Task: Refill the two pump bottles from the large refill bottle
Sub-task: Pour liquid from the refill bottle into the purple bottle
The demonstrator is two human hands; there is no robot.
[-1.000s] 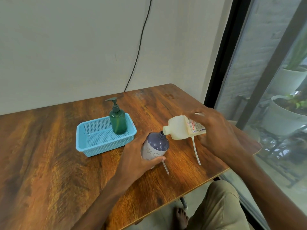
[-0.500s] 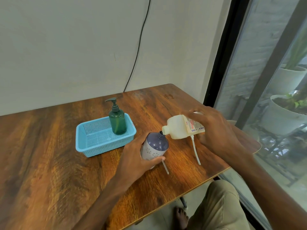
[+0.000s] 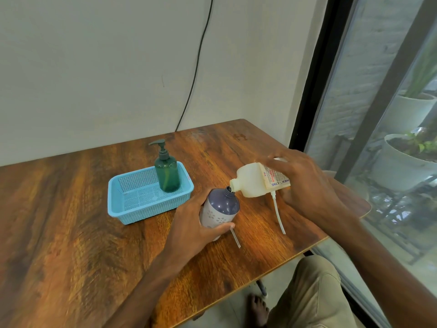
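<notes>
head view: right hand (image 3: 305, 185) tips refill bottle (image 3: 253, 179) into purple bottle (image 3: 220, 209).

bare forearms (image 3: 151, 275), khaki trousers (image 3: 312, 294), a bare foot (image 3: 259, 311).

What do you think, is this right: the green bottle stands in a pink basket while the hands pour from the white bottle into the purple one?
Not quite: the basket is blue, not pink, as the head view shows. The rest holds: the green bottle stands in it, and the right hand tips the white bottle into the purple bottle, which the left hand holds.
</notes>
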